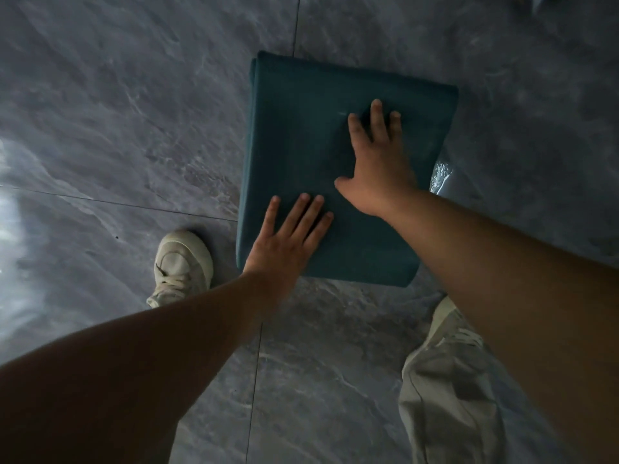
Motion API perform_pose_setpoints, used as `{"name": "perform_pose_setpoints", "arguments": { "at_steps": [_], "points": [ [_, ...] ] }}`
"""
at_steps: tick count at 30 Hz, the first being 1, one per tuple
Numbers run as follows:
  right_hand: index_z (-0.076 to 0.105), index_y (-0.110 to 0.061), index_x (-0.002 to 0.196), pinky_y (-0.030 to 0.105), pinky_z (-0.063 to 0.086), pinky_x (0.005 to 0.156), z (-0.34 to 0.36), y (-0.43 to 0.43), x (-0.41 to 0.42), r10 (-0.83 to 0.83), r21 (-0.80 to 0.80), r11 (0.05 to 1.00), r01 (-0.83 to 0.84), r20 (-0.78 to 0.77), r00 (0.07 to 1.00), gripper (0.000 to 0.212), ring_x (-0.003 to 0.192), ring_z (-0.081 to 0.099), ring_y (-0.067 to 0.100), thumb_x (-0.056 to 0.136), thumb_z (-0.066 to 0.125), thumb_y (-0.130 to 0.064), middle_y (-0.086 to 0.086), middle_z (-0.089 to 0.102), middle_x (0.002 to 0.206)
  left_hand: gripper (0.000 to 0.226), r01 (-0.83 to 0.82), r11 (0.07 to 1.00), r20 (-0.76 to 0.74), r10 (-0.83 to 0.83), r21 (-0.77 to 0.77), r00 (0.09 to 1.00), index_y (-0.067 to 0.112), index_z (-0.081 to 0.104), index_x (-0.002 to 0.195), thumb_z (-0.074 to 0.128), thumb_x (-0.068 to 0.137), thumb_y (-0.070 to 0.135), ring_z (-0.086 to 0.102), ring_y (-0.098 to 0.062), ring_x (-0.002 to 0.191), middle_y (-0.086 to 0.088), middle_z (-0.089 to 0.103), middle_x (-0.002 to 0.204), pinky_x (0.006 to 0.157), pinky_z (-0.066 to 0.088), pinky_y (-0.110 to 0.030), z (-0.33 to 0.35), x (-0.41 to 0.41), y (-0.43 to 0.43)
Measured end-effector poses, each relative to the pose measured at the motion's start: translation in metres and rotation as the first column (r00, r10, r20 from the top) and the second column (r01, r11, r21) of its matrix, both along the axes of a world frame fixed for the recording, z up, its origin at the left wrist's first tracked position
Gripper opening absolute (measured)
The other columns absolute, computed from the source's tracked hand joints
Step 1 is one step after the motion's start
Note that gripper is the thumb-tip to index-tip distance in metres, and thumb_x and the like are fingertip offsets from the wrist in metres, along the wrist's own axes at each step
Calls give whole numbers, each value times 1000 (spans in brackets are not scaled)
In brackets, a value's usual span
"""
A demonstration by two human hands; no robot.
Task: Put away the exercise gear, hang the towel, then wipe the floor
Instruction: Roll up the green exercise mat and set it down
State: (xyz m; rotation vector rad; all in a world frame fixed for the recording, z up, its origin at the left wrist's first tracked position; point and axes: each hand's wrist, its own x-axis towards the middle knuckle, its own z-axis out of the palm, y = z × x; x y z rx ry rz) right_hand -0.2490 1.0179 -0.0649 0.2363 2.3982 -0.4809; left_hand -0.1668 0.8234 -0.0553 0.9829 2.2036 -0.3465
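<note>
A folded teal towel [301, 135] lies flat on the grey marbled tile floor [117, 112]. My left hand [288, 242] presses on its near left part with straight fingers. My right hand [378, 162] lies flat on its right middle, fingers spread. Both palms face down on the cloth. A small wet shiny patch [441, 175] shows on the floor by the towel's right edge.
My white left shoe [182, 266] stands just left of the towel's near corner. My right leg in light grey trousers [445, 390] is at the lower right. Dark grout lines cross the tiles. A pale object peeks in at the top right corner [544, 1].
</note>
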Motion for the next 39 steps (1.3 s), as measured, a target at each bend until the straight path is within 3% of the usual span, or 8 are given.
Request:
{"name": "perform_pose_setpoints", "arguments": {
  "at_steps": [4, 6, 14, 21, 26, 31, 34, 39],
  "points": [
    [32, -6, 149, 58, 31, 111, 16, -7, 50, -33, 11, 999, 38, -281, 959, 76, 146, 22, 38, 83, 64, -27, 21, 24, 158, 105, 24, 999, -54, -22, 31, 998, 13, -19, 155, 59, 87, 26, -14, -34, 152, -14, -20, 164, 116, 0, -66, -11, 2, -6],
    [37, -4, 144, 57, 33, 109, 24, -14, 85, -22, 2, 1000, 24, -305, 952, 73, 141, 30, 38, 80, 64, -27, 21, 33, 153, 111, 29, 999, -49, -27, 38, 998, 13, -18, 156, 63, 81, 28, -15, -34, 152, -14, -20, 164, 116, 1, -65, -11, 2, -7],
    [24, -4, 152, 58, 16, 118, 52, -24, 157, 239, 72, 970, -233, -106, 965, 112, 149, 15, 37, 70, 76, -58, 23, 20, 159, 118, 48, 994, 0, -48, 97, 999, 16, -7, 158, 69, 70, 36, -6, -30, 153, -10, -8, 167, 118, 7, -63, 15, -17, -9],
    [18, -3, 154, 64, 11, 116, 83, -18, 138, 328, 173, 936, -307, -108, 939, 108, 149, 13, 40, 72, 81, -34, 24, 17, 160, 120, -22, 990, 140, 2, 139, 990, 25, -1, 158, 75, 66, 40, 2, -22, 154, 0, 0, 167, 121, 13, -56, 64, -58, 4],
    [24, -2, 151, 64, 18, 114, 91, -9, 117, 318, 246, 929, -275, -156, 935, 96, 143, 27, 41, 76, 78, -27, 24, 31, 154, 122, -34, 988, 238, -3, 149, 971, 29, 2, 156, 81, 64, 42, 6, -21, 153, 4, 6, 166, 122, 14, -55, 94, -95, 17],
    [33, -4, 146, 60, 32, 109, 102, -4, 96, 297, 195, 944, -265, -159, 941, 93, 135, 42, 37, 70, 80, -31, 19, 43, 147, 125, 94, 991, 0, -95, 95, 996, 20, -8, 156, 75, 68, 52, -4, -28, 153, -5, -5, 167, 120, 2, -59, 120, -83, 19],
    [34, -6, 146, 57, 35, 109, 118, -4, 87, 288, 189, 948, -258, -156, 945, 89, 135, 43, 35, 74, 77, -35, 17, 45, 147, 130, 71, 993, -123, -59, 98, 991, 16, -8, 157, 78, 66, 51, -1, -33, 153, -13, -3, 166, 119, 3, -62, 131, -67, 14],
    [41, -9, 142, 52, 42, 104, 160, -8, 64, 276, 196, 948, -250, -120, 954, 75, 129, 51, 31, 77, 73, -30, 14, 53, 141, 88, 20, 968, -200, 32, 249, 979, 12, 36, 151, 75, 73, 26, 39, -35, 141, -13, 42, 153, 115, 28, -57, 143, -80, 6]
  ]
}}
